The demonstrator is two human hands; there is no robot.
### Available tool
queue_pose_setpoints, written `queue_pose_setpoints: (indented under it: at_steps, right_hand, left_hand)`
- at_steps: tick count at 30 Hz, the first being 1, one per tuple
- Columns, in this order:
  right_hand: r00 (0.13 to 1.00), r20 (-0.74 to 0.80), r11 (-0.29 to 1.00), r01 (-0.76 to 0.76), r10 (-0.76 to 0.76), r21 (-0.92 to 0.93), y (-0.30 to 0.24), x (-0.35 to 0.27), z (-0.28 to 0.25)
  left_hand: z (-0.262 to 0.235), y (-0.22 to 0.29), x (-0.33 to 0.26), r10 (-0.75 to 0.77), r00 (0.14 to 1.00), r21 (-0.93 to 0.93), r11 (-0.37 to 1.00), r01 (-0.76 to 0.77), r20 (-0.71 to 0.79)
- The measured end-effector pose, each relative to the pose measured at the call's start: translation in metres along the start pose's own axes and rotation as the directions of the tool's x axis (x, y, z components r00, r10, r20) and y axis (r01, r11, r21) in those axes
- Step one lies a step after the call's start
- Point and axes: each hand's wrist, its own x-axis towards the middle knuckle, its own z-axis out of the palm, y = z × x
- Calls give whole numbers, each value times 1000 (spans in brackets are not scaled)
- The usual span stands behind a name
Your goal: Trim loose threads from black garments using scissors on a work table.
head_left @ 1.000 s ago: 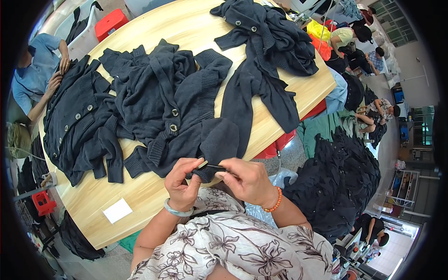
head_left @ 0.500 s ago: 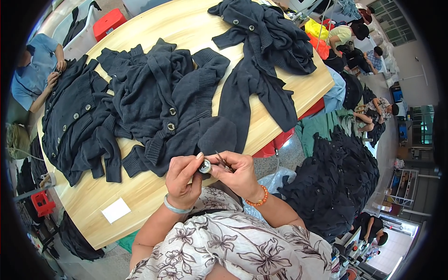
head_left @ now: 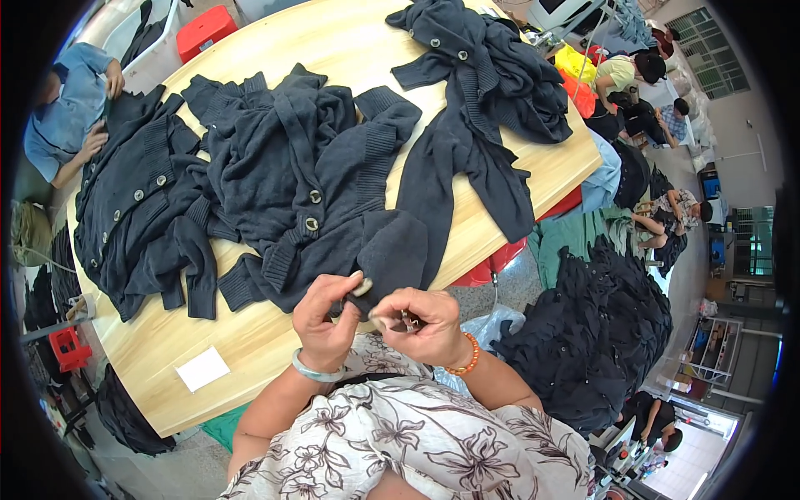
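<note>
Between the thumb and fingers of my left hand is a pale round button, tilted nearly edge-on. A bit of dark fabric shows just below it. My right hand is closed around small metal snips, mostly hidden in the palm. Its fingertips are close to the button and apart from it. Directly beyond both hands, a dark knitted cardigan with large buttons lies spread on the wooden table. Whether the held button is joined to this cardigan I cannot tell.
More dark cardigans lie at the left and far right of the table. A white paper rests near its front edge. A co-worker in blue handles cloth at the left. A large dark garment pile stands at the right.
The button has turned from face-up to nearly edge-on. My right hand has drawn slightly down, and the snips' points no longer stick out. The co-worker's hands have moved apart.
</note>
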Motion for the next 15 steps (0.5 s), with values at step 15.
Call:
queue_pose_setpoints:
  at_steps: [15]
  right_hand:
    - [978, -49, 976, -205, 201, -74, -1, 8, -3]
  left_hand:
    - [-2, -18, -8, -351, 936, -506, 803, 313, 22]
